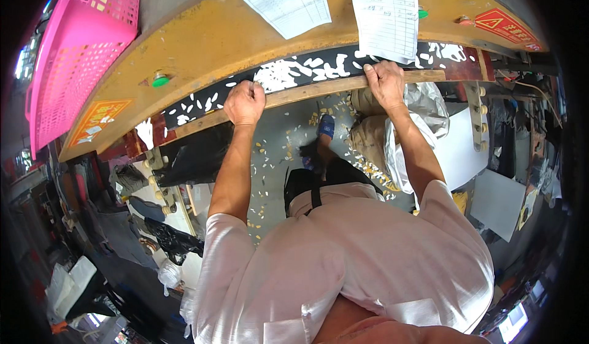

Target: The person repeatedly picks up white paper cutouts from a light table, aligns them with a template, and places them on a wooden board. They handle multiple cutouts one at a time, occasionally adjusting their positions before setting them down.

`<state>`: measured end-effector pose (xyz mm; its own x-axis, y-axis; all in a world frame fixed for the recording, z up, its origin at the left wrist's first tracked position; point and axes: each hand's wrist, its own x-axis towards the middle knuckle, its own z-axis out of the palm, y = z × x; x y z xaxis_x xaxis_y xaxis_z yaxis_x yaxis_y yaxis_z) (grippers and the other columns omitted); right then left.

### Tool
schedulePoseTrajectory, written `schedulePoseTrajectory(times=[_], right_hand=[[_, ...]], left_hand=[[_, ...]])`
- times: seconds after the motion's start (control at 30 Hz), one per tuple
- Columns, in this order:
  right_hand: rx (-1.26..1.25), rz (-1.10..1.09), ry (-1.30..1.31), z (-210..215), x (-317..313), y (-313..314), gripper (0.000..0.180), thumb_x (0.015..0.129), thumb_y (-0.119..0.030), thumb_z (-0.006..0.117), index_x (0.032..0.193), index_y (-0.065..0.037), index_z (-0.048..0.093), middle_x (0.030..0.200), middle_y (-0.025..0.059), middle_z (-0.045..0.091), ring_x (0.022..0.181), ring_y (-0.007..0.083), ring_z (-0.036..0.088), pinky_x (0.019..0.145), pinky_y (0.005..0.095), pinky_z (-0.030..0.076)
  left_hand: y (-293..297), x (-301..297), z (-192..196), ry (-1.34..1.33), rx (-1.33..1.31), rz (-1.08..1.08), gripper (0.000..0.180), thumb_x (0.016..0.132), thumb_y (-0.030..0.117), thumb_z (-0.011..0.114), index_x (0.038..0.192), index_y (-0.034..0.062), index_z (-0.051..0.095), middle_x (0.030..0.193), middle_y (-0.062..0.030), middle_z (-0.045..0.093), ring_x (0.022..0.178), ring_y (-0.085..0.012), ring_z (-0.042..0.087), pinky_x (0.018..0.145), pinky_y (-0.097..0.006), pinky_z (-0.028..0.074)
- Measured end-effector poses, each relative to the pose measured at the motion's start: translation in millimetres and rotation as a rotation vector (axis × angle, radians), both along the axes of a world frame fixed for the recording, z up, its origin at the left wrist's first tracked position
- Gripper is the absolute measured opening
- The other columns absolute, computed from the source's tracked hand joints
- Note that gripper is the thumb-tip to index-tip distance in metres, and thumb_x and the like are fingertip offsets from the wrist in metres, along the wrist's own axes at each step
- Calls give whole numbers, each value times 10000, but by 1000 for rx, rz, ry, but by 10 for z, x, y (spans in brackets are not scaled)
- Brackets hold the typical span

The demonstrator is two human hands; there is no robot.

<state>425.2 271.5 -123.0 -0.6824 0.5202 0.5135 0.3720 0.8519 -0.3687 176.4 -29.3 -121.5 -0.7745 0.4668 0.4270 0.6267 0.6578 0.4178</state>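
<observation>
My left hand is closed over a long wooden strip along the front of a yellow machine. Farther right, my right hand grips the same strip, its fingers curled over the top and its thumb to the left. Behind the strip, many small white oval pieces lie scattered on a black bed, thickest between my hands. A paper sheet with a printed table hangs from the yellow beam down to just above my right hand.
A second paper lies on the beam, near a green button. At the left stands a pink perforated basket. Offcuts litter the grey floor around my blue shoe. White sacking stands under the right side.
</observation>
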Motion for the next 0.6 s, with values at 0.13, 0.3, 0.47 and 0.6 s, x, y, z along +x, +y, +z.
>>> schedulePoseTrajectory(times=[0.13,0.3,0.47,0.6], right_hand=[[-47,7,-17,13,-21,50,367,1016,-365,662,804,-74,734,831,105,676,878,349,629,844,478,454],[-139,32,-109,124,-55,-25,353,1017,-327,662,791,-63,726,801,122,654,845,361,610,827,483,446],[-769,-40,-69,433,-550,120,252,954,-232,767,1109,-34,778,1112,159,749,1019,331,712,916,407,566],[-400,152,-54,703,-1750,418,584,880,-367,830,1372,-83,694,1447,240,605,1339,396,570,1099,429,499]], left_hand=[[10,-6,2,-89,-87,51,284,916,343,673,738,122,664,747,-82,696,793,-336,693,709,-478,542],[-95,-11,27,-159,100,-50,273,886,283,729,698,110,634,698,-74,667,764,-335,670,696,-465,534],[209,-9,130,-611,447,59,281,1033,187,666,827,-2,693,701,-121,690,650,-121,612,630,-340,515],[1066,-272,282,-667,537,-222,302,1070,177,604,866,-29,689,744,-141,698,669,-165,633,653,-345,517]])
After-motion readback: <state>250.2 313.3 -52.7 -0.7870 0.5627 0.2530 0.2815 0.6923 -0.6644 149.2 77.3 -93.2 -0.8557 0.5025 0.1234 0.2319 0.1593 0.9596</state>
